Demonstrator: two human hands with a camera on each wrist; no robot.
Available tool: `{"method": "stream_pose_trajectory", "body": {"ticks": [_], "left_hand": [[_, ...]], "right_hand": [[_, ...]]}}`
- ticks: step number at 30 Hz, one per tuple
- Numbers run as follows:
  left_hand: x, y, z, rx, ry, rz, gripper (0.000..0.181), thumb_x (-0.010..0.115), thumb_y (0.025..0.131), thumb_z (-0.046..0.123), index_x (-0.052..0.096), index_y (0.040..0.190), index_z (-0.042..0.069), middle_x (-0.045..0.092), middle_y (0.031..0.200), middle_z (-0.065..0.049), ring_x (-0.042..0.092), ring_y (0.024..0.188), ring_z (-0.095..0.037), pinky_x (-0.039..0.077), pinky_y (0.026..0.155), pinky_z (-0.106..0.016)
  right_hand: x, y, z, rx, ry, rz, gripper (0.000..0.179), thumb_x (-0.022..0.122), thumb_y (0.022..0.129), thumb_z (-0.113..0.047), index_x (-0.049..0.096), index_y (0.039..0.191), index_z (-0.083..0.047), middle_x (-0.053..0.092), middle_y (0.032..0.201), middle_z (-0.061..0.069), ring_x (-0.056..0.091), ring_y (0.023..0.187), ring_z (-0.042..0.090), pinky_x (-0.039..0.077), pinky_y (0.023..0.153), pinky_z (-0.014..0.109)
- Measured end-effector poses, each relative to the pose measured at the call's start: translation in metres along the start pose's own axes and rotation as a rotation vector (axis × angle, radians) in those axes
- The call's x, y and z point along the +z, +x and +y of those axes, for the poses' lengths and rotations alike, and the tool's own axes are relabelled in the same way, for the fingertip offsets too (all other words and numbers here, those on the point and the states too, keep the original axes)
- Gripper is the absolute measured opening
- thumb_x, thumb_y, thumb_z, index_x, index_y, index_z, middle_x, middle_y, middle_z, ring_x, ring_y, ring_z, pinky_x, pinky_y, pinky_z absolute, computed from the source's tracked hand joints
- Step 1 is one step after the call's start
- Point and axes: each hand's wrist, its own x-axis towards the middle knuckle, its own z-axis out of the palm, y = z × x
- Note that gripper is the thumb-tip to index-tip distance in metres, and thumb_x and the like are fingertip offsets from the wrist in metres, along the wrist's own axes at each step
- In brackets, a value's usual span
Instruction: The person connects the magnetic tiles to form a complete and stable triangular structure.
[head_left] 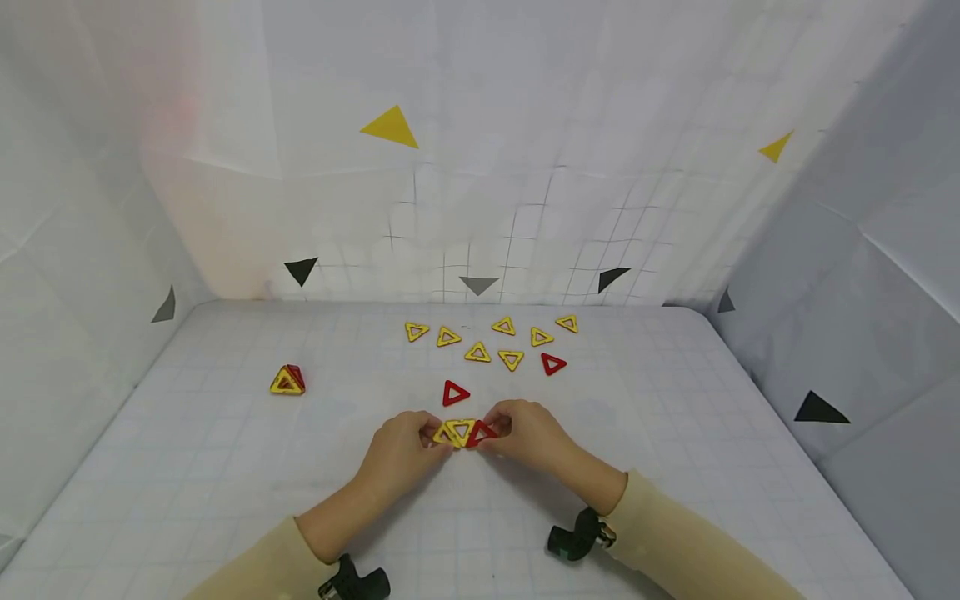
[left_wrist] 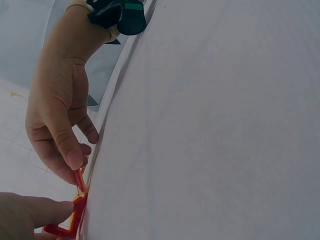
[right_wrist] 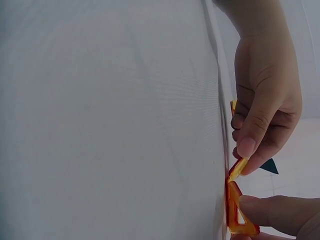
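Observation:
In the head view, three joined triangular magnetic tiles form a short row between my hands. My left hand pinches the left yellow tile between thumb and fingers. The right hand pinches the red tile at the other end. A second yellow tile sits in the middle, touching both. Both wrist views show the held tiles tilted up off the table; fingers cover parts of them. Just beyond the row lies a loose red tile.
Several yellow triangle tiles lie scattered toward the back of the white table, with another red tile among them. A small yellow and red pyramid stands at the left. White sheets with printed triangles surround the table.

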Motion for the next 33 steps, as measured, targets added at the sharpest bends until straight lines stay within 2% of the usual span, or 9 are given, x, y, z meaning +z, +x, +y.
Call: {"method": "stream_pose_trajectory", "body": {"ticks": [6,16,23,27,33], "left_hand": [[-0.001,-0.001,0.001,0.044,0.008,0.015,0.027,0.084,0.081,0.017,0.073,0.103,0.004,0.062,0.083,0.004,0.054,0.073,-0.01,0.046,0.064,-0.027],[0.002,0.0,-0.002,0.062,0.011,0.038,0.029,0.084,0.083,0.022,0.074,0.104,0.006,0.06,0.08,0.006,0.052,0.073,-0.01,0.046,0.065,-0.028],[0.001,0.003,-0.005,0.058,-0.035,0.017,0.031,0.084,0.083,0.023,0.074,0.106,0.007,0.068,0.093,0.001,0.058,0.082,-0.012,0.05,0.073,-0.032],[0.0,0.005,-0.006,0.066,-0.067,0.016,0.03,0.085,0.082,0.022,0.074,0.105,0.007,0.069,0.094,0.001,0.061,0.083,-0.011,0.051,0.074,-0.033],[0.0,0.01,-0.012,0.076,-0.11,-0.003,0.028,0.085,0.081,0.024,0.074,0.103,0.01,0.069,0.093,0.003,0.061,0.08,-0.007,0.052,0.072,-0.03]], "right_hand": [[0.001,0.0,0.002,-0.018,0.005,0.002,0.029,0.086,0.081,-0.023,0.073,0.104,-0.013,0.062,0.082,-0.008,0.056,0.077,0.013,0.05,0.068,0.027],[0.0,0.0,0.002,-0.033,0.041,-0.009,0.026,0.084,0.082,-0.017,0.073,0.104,-0.011,0.064,0.085,-0.007,0.057,0.079,0.014,0.052,0.071,0.027],[0.0,0.001,0.0,-0.053,0.062,0.013,0.021,0.084,0.083,-0.018,0.074,0.101,-0.015,0.066,0.088,-0.008,0.058,0.081,0.012,0.052,0.071,0.027],[0.0,0.002,-0.002,-0.062,0.068,0.012,0.019,0.084,0.083,-0.019,0.075,0.1,-0.016,0.069,0.092,-0.01,0.06,0.087,0.011,0.052,0.077,0.03],[0.0,0.004,-0.001,-0.061,0.06,0.017,0.019,0.083,0.083,-0.021,0.075,0.1,-0.019,0.068,0.095,-0.009,0.06,0.091,0.014,0.052,0.074,0.03]]}}
